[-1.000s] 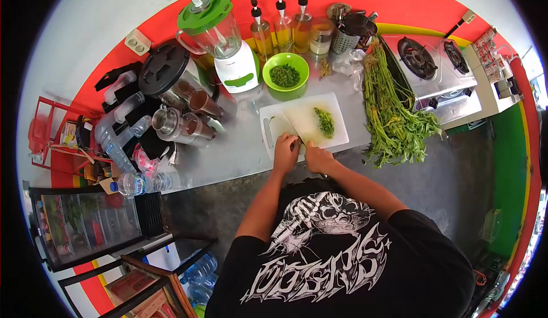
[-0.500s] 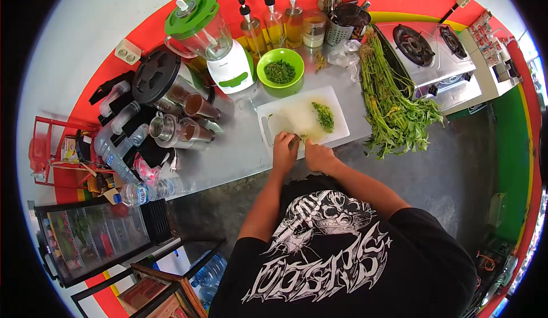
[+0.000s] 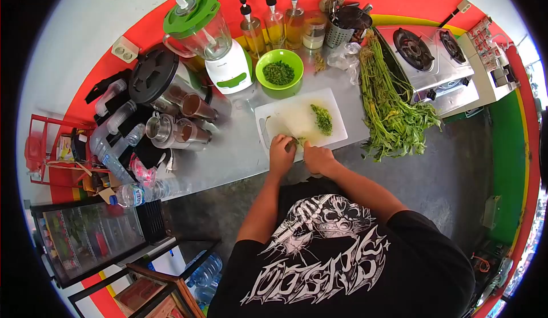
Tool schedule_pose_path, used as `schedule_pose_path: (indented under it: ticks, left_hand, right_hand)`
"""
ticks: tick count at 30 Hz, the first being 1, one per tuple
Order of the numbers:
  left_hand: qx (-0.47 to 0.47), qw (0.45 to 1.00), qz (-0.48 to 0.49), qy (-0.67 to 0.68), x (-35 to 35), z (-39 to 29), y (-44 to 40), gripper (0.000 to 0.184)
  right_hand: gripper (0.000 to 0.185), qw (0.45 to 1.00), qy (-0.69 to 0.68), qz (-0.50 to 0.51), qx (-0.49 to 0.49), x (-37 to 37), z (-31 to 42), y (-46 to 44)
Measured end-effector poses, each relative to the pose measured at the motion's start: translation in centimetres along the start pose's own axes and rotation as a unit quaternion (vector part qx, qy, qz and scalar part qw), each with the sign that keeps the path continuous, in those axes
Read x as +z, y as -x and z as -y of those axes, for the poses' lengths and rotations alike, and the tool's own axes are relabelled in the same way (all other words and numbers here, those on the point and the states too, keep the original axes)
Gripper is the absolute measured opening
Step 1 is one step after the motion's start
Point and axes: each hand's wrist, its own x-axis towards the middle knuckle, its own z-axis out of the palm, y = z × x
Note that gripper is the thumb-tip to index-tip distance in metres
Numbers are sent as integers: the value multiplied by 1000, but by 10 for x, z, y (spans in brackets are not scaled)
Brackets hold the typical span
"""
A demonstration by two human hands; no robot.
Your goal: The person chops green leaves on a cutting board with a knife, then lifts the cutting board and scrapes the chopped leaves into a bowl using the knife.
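At the near edge of a white cutting board (image 3: 283, 112), my left hand (image 3: 282, 152) is closed, its fingers curled over something I cannot make out. Beside it my right hand (image 3: 318, 159) is closed round a knife, whose handle is mostly hidden. A few green bits lie between the two hands. Chopped greens (image 3: 322, 120) form a small heap on the right half of the board. Behind the board stands a green bowl (image 3: 279, 88) with more chopped greens in it. To the right lies a large bunch of leafy stalks (image 3: 394, 112).
A blender (image 3: 228, 69), pump bottles (image 3: 274, 24) and a utensil holder (image 3: 339, 35) line the back. Metal cups (image 3: 162, 128) and a plastic bottle (image 3: 132, 194) lie on the left. A gas stove (image 3: 442, 61) stands at the right.
The view has shifted a little. The knife blade, seen slanting over the board a second ago, is no longer distinct, and green bits now show between my hands, which stay close together.
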Motion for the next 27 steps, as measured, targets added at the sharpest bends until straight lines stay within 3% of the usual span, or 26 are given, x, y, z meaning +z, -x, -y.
schedule_pose_path:
  ticks: [9, 13, 27]
  left_hand:
    - [-29, 1000, 4, 7, 2, 1, 1, 16]
    - [-16, 1000, 11, -10, 3, 4, 2, 16]
    - [7, 1000, -11, 4, 2, 5, 1, 13]
  right_hand:
    - [32, 998, 37, -4, -47, -6, 3, 5]
    - [41, 999, 23, 36, -32, -22, 1, 6]
    - [37, 999, 13, 8, -37, -10, 2, 7]
